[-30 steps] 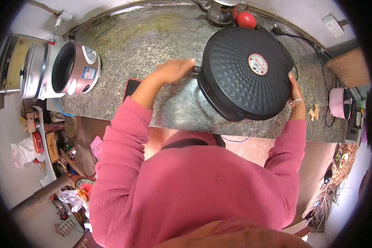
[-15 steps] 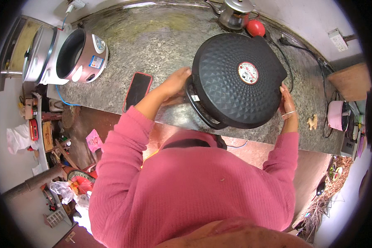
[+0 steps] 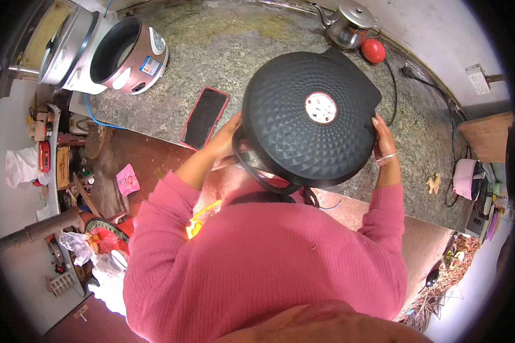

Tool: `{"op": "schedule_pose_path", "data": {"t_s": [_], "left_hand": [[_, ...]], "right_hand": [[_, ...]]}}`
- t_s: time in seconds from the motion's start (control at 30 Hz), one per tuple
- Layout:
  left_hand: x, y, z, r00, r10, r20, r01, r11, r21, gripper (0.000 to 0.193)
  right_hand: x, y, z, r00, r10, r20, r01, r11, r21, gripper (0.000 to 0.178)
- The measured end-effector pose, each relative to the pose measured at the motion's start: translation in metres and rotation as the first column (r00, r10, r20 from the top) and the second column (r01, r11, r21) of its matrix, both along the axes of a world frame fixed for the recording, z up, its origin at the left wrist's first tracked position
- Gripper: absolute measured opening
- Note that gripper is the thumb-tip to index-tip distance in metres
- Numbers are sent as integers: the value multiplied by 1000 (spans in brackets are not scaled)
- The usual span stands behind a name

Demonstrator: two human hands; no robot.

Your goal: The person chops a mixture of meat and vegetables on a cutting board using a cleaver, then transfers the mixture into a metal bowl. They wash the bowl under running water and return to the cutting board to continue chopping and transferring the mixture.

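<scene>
Between my hands is a round black electric baking pan [image 3: 292, 134] with its dimpled lid down, a round pale badge on top and a loop handle facing me. At its left side, my left hand [image 3: 228, 137] grips it near the handle, the fingers partly hidden behind the rim. My right hand [image 3: 384, 139] presses against the opposite side, fingers bent around the edge. The pan's near part overhangs the front of the stone counter [image 3: 212, 63]. A phone [image 3: 205, 118] with a red edge lies just left of my left hand.
An open rice cooker [image 3: 149, 63] and a pale appliance with a steel lid stand at the left. A steel kettle [image 3: 349, 28] and a red round object [image 3: 373, 51] are at the back. Black cables run along the right; ginger [image 3: 434, 183] and a pink pot [image 3: 467, 178] sit there.
Both hands have brought the baking pan left and nearer to me, so that it now hangs further over the counter's front edge. The whole view has shifted slightly.
</scene>
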State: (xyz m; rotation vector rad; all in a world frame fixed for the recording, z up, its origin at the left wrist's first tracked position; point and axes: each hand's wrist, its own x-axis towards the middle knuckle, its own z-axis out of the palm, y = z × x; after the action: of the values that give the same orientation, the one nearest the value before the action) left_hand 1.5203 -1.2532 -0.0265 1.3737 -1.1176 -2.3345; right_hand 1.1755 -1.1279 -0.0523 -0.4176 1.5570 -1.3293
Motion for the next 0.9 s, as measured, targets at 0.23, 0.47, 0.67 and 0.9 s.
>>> {"op": "schedule_pose_path", "data": {"t_s": [0.23,0.47,0.67,0.9], "left_hand": [[33,6,-9,971,234,-45,-235,972,-20,46],[45,14,-4,909,417,-7,-414,904,102,27],[46,14,-10,878,458,-140,-441,887,136,27],[61,20,-36,908,369,200,-262,871,-415,36]], "right_hand": [[22,-49,-5,996,87,-26,-88,995,-43,55],[37,-87,0,982,188,-17,-188,982,-24,51],[26,-125,-15,951,305,-55,-309,948,-81,45],[-115,-138,-51,337,265,-903,289,884,368,47]]}}
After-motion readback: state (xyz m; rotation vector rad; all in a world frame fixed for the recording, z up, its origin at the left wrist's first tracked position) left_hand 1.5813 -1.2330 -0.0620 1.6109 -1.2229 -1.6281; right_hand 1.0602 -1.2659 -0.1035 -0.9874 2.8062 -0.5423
